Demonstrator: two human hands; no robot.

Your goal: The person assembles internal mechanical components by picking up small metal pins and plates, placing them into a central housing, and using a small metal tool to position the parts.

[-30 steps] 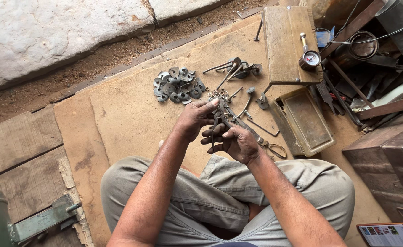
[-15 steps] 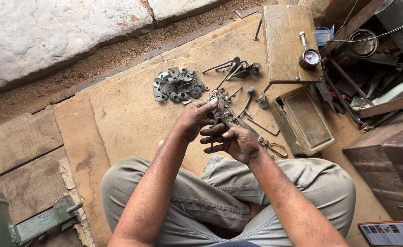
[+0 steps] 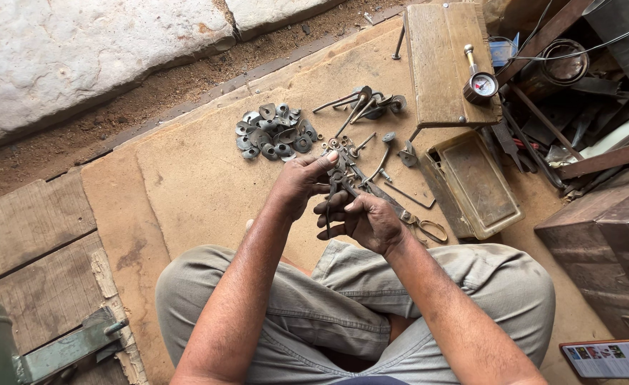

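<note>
I sit cross-legged on a cardboard sheet (image 3: 186,192). My left hand (image 3: 299,184) and my right hand (image 3: 361,219) meet above my knees, both gripping a small dark metal part (image 3: 337,184) between their fingertips. Which piece each finger holds is hard to make out. Just beyond my hands lies a pile of dark metal washers and discs (image 3: 273,132). Several long metal tools and rods (image 3: 361,107) lie further back. A pair of scissors (image 3: 421,227) rests on the cardboard beside my right wrist.
A rusty metal tray (image 3: 475,187) lies right of the hands. A wooden box (image 3: 443,64) behind it carries a pressure gauge (image 3: 482,85). Scrap metal and wire fill the right side (image 3: 585,93). Wooden planks (image 3: 36,249) lie left, stone slabs (image 3: 79,50) at the back.
My hands stay almost in place; the fingers shift slightly on the small metal part. Nothing else has moved.
</note>
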